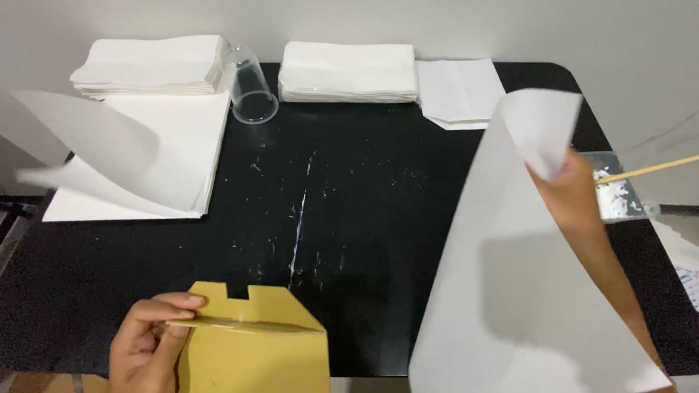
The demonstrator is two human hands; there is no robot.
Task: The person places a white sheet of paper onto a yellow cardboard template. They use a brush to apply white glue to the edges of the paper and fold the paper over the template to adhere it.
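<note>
Yellow card template (pixel 254 358) sits at the table's (pixel 366 219) near edge, my left hand (pixel 144 347) pinching its folded flap between thumb and fingers. My right hand (pixel 573 191) grips a lifted white sheet (pixel 519 291); I judge laying it flat comes next. Farther back stand paper stacks (pixel 348 71) and a clear cup (pixel 249 87).

Your flat mustard-yellow cardboard template (pixel 254 354), notched along its top edge, lay tilted at the black tabletop's (pixel 367 243) near edge; your large white paper sheet (pixel 519 291) stood curled, raised at right.

left hand (pixel 145 347) pinching, right hand (pixel 563 185) raised
</note>
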